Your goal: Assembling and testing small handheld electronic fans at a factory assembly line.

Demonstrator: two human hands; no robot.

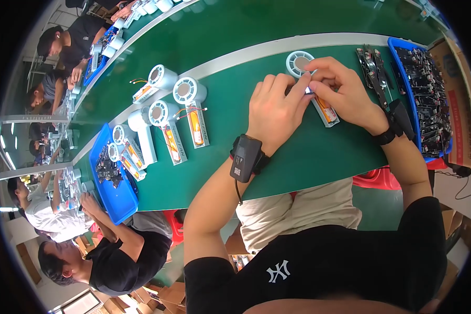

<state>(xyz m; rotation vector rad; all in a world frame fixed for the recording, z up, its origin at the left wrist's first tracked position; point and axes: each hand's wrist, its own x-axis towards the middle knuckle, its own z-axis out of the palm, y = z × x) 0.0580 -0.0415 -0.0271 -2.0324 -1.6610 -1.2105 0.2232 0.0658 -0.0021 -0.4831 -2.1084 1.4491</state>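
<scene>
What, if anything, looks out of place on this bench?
Nothing looks clearly wrong. Some dark parts lie loose on the green table beside the packed blue tray, perhaps deliberately set out.

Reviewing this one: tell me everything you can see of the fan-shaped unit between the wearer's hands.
The fan-shaped unit looks like pale blue-white plastic. Its round head has a ring of slots around a brownish-grey disc; its open handle shows an orange-yellow battery. It appears to lie on the green table, handle slanting toward the wearer's right. The left hand and right hand cover its middle.
</scene>
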